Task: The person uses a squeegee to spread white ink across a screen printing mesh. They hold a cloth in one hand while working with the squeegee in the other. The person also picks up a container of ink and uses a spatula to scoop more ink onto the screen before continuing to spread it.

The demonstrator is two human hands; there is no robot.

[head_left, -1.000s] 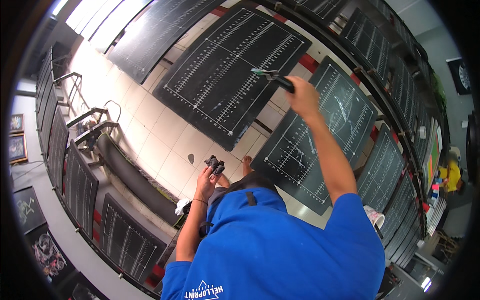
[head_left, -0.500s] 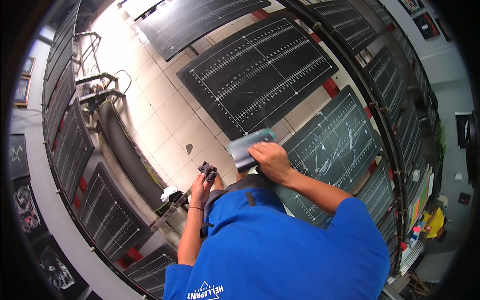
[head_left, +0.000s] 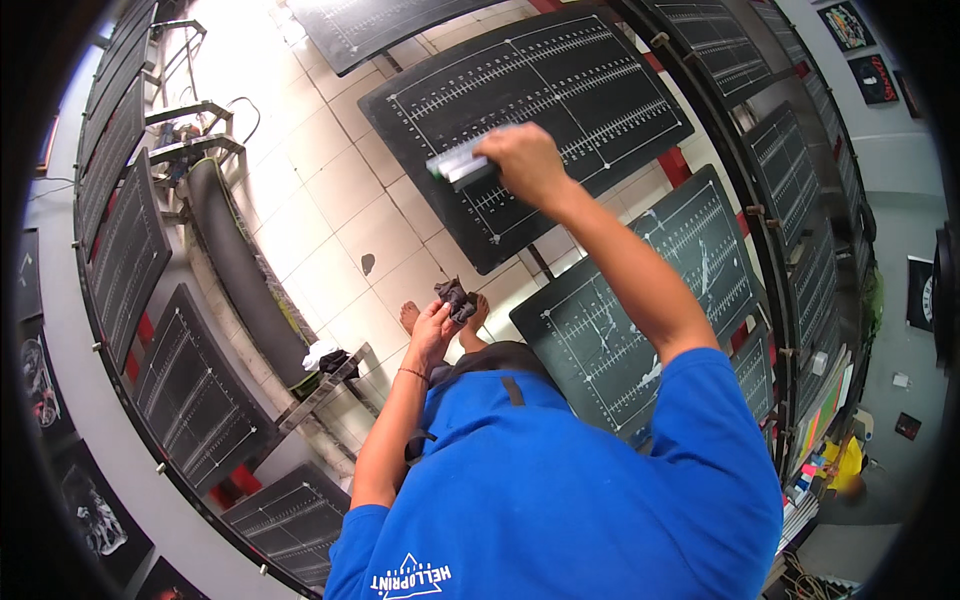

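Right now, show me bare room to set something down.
The floor tiles between the dark roll and the middle board look free; likewise the board's far right. Crowded: the board's left part, where the right hand holds a tool, and the roll's near end, beside the white bundle.

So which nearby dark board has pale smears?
The near board at the person's right. Pale streaks cross its markings; the board straight ahead, behind the right hand, looks cleaner.
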